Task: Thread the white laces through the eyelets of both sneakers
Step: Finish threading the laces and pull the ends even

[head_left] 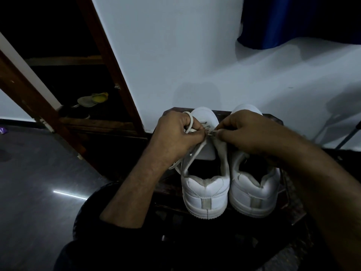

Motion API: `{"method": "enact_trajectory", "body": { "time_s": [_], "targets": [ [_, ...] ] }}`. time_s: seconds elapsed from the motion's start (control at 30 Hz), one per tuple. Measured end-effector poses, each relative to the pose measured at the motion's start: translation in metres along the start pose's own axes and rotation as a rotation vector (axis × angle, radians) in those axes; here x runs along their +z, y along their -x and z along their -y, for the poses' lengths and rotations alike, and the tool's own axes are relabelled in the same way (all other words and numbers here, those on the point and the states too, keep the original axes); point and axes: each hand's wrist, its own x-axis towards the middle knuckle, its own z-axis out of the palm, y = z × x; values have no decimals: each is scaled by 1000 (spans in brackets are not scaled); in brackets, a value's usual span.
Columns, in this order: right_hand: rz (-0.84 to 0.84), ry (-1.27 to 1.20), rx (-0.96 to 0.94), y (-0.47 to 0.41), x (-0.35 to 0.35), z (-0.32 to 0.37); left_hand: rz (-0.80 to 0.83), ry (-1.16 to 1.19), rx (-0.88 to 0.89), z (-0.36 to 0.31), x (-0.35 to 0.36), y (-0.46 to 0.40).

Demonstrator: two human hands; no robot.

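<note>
1. The white lace [192,122] is running over the upper eyelet rows of the left sneaker [205,184], which is standing heel toward the camera, touching the right sneaker [254,184], on a dark low stand [293,210] against the pale wall [175,55].
2. The left hand [175,132] is curling its fingers round a loop of the lace, with a strand trailing down the shoe's outer side.
3. The right hand [244,132] is pinching the lace tip between thumb and forefinger, just above the tongue [207,151].
4. To do this step well, I judge the tip should be kept pinched close to its end, aimed straight into the next eyelet, and the left hand should be feeding slack while keeping the lace flat, not twisted.
5. The eyelets themselves are lying under the hands, so which one is next I cannot tell.
6. The right sneaker's front is covered by the right hand and forearm; whether it is laced at all is not showing.
7. The dim light is blurring a wooden shelf [78,61] at the left.
</note>
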Motion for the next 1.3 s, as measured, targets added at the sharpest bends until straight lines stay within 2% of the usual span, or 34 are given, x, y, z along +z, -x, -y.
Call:
{"method": "enact_trajectory", "body": {
  "time_s": [0.17, 0.37, 0.5, 0.67, 0.8, 0.97, 1.07, 1.3],
  "targets": [
    [-20, 53, 8, 0, 3, 1, 94, 30, -49, 2, -6, 0],
    [-35, 53, -49, 3, 2, 5, 15, -14, -54, 1, 2, 2],
    [-41, 96, -51, 6, 1, 7, 70, 97, -105, 3, 1, 1],
    [-8, 180, -80, 12, 1, 16, 194, 326, -284, 0, -2, 4],
    [53, 266, -108, 15, 2, 21, 114, 378, -320, -1, 1, 5],
    [20, 185, -20, 17, 1, 18, 24, 478, -414, -2, 7, 8],
    [53, 86, 44, 15, 2, 19, 16, 451, -368, -3, 10, 10],
    [142, -6, 127, 11, 0, 18, -11, 89, -84, 4, 11, 7]
  ]
}}
